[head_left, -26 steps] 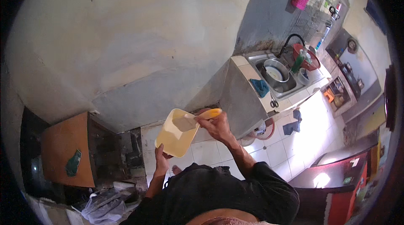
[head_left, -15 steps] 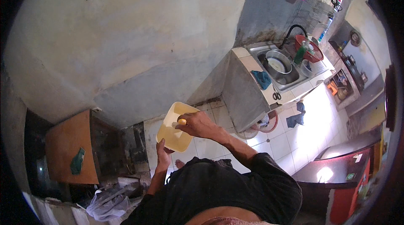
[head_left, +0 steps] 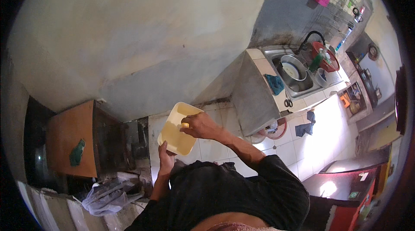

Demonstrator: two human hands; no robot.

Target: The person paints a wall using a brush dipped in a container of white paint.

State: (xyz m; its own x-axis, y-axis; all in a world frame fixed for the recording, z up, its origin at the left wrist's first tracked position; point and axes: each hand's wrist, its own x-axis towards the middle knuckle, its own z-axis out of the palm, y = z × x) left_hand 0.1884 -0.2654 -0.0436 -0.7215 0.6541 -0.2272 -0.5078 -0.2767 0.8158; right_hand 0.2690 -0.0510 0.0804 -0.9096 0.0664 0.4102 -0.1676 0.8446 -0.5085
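My left hand (head_left: 167, 156) grips the near-left rim of a pale yellow plastic container (head_left: 176, 140), rectangular with rounded corners, thumb on its edge. The container hangs tilted in front of my body, with its inside facing up toward me. My right hand (head_left: 200, 126) reaches over the right side of the container, fingers closed round a small yellow rounded thing (head_left: 185, 125). Most of that thing is covered by the fingers, so its kind does not show. I cannot tell whether it touches the container's inner wall.
At the right, a counter holds a metal sink (head_left: 301, 87) with a metal pot (head_left: 294, 67), a blue-green cloth (head_left: 274, 84), scissors (head_left: 288, 99) and a red basin (head_left: 332, 61). A wooden cabinet (head_left: 71, 131) stands left. A dark cloth (head_left: 305, 129) lies on the tiled floor.
The view has shifted slightly, so the sink and counter sit further right and lower. The container and both hands stay nearly in place, with the same holds.
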